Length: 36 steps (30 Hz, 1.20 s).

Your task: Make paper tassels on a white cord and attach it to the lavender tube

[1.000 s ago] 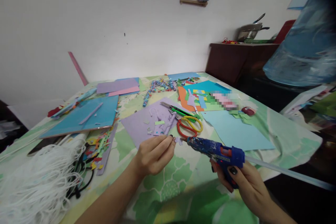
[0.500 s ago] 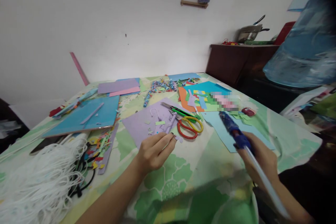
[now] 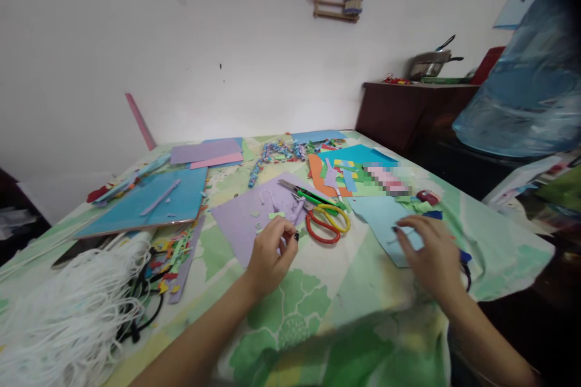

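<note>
My left hand [image 3: 275, 252] is closed in a pinch beside a lilac paper sheet [image 3: 240, 208]; whatever sits between its fingertips is hidden. My right hand [image 3: 433, 257] hovers over a light blue paper sheet [image 3: 381, 217], thumb and forefinger bent and slightly apart. A thin pale strand shows near those fingertips. Partly hidden behind this hand lies a blue glue gun [image 3: 465, 256]. Scissors with red and yellow handles [image 3: 323, 231] and a green box cutter [image 3: 313, 196] rest between the hands. A rolled lilac paper tube [image 3: 297, 210] lies next to the scissors.
White cord [image 3: 82, 314] is heaped at the left front, near a blue board [image 3: 154, 199]. Paper scraps [image 3: 177, 254] lie beside it. At the back stands a patterned rolled-paper piece [image 3: 256, 172]. A water jug [image 3: 512, 103] stands right of the table.
My right hand has let go of the glue gun, which now lies on the table, and has moved left. My left hand has curled its fingers inward and shifted slightly.
</note>
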{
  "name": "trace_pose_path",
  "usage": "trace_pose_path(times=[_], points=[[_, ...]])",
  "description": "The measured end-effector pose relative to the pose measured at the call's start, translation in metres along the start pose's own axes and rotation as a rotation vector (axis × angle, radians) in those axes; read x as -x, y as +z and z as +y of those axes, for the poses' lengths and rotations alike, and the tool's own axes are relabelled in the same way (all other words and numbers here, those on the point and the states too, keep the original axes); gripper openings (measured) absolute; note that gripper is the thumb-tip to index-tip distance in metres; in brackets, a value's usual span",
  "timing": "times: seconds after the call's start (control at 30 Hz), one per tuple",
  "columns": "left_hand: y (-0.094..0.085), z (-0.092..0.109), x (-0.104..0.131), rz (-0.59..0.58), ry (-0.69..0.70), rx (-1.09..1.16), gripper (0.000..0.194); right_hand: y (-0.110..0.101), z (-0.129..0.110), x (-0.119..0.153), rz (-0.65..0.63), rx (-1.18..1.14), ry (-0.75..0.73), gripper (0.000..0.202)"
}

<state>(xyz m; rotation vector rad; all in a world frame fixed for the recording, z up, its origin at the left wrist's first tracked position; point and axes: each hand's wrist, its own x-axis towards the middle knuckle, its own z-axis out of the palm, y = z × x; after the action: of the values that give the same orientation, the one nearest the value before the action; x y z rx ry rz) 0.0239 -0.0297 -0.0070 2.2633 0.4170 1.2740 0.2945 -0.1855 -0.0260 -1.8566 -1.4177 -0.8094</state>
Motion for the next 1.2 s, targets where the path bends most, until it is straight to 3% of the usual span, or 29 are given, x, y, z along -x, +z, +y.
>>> trace_pose_path(times=[0.13,0.27,0.47,0.6,0.73,0.83,0.97,1.2], points=[[0.003,-0.004,0.002,-0.048,-0.015,-0.01,0.012,0.009,-0.091,-0.024,-0.144,-0.562,-0.21,0.011],[0.003,-0.003,0.001,-0.095,-0.037,-0.042,0.013,0.029,-0.13,-0.035,-0.172,-0.676,-0.252,0.007],[0.004,-0.004,0.002,-0.134,-0.037,-0.081,0.012,0.043,-0.131,-0.039,-0.286,-0.755,-0.163,0.012],[0.004,-0.015,-0.001,-0.153,-0.148,-0.084,0.009,0.049,-0.118,-0.065,-0.464,-0.952,0.175,0.006],[0.003,-0.033,-0.012,-0.168,-0.411,-0.372,0.012,0.074,-0.101,-0.106,-0.428,-1.037,0.417,0.009],[0.006,-0.044,-0.018,-0.226,-0.505,-0.506,0.015,0.097,-0.099,-0.123,-0.405,-1.121,0.564,0.009],[0.014,-0.051,-0.019,-0.269,-0.523,-0.494,0.014,0.113,-0.108,-0.117,-0.39,-1.213,0.717,0.009],[0.019,-0.049,-0.018,-0.294,-0.544,-0.378,0.009,0.11,-0.106,-0.103,-0.347,-1.345,0.825,0.012]])
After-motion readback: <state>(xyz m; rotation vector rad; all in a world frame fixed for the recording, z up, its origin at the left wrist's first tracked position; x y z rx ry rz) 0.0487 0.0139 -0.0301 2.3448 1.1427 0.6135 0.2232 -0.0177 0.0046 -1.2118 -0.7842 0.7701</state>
